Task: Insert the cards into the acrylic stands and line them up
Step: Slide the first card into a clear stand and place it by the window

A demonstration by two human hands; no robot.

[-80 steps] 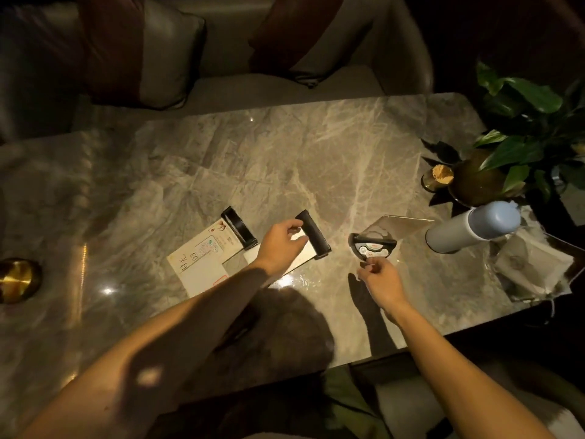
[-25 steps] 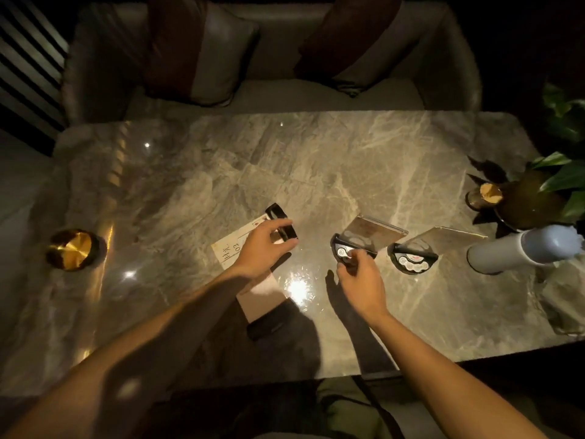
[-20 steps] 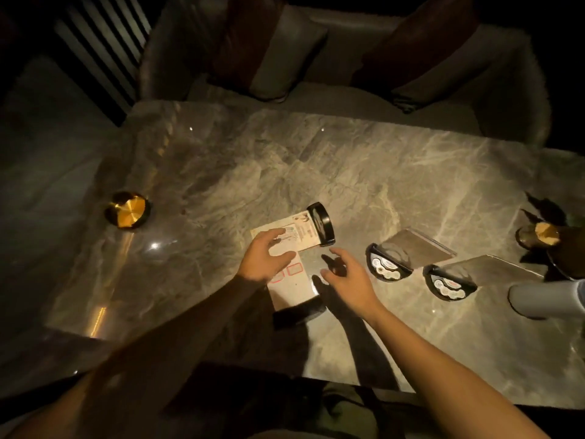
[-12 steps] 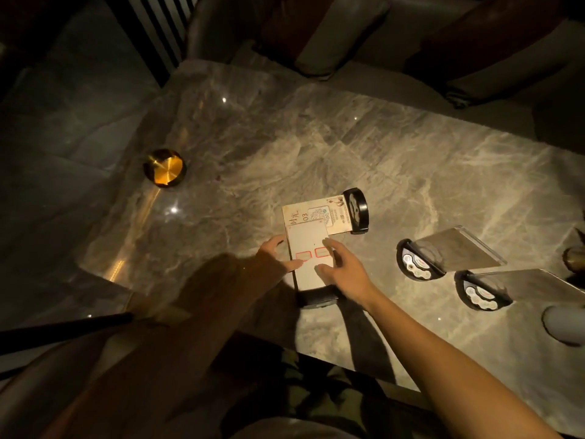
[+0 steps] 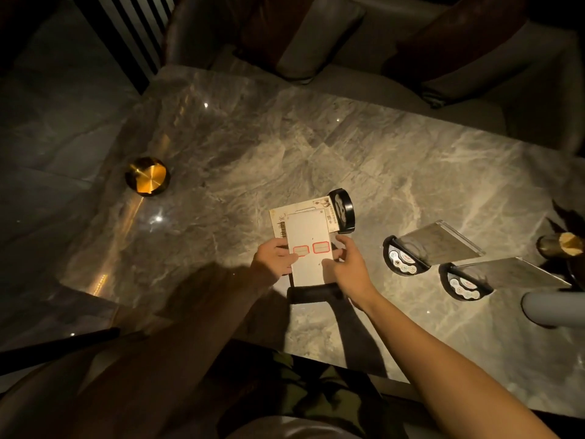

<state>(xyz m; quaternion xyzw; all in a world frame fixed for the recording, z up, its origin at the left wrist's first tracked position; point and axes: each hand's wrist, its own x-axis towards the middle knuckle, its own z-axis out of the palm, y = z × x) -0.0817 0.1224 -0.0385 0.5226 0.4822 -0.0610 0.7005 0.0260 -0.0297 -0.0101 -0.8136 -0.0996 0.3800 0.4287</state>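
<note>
A pale card with two red-framed boxes (image 5: pixel 309 245) sits in an acrylic stand whose black base (image 5: pixel 311 294) points towards me. My left hand (image 5: pixel 273 258) grips the card's left edge and my right hand (image 5: pixel 346 268) grips its right edge. Under it lies a second stand with a printed card (image 5: pixel 300 209) and a black base (image 5: pixel 342 210) at its right end. Two more acrylic stands (image 5: pixel 438 242) (image 5: pixel 506 272) with black half-round bases stand side by side to the right.
A marble table (image 5: pixel 316 153) carries a round brass object (image 5: pixel 148 176) at the left. A pale cylinder (image 5: pixel 552 308) lies at the right edge, beside a dark vase (image 5: pixel 562 245). A sofa with cushions (image 5: pixel 304 36) runs along the far side.
My right hand let go of the second half-round stand and came left. Both hands now hold the card with red boxes, which has shifted up over the printed card. The view has swung left.
</note>
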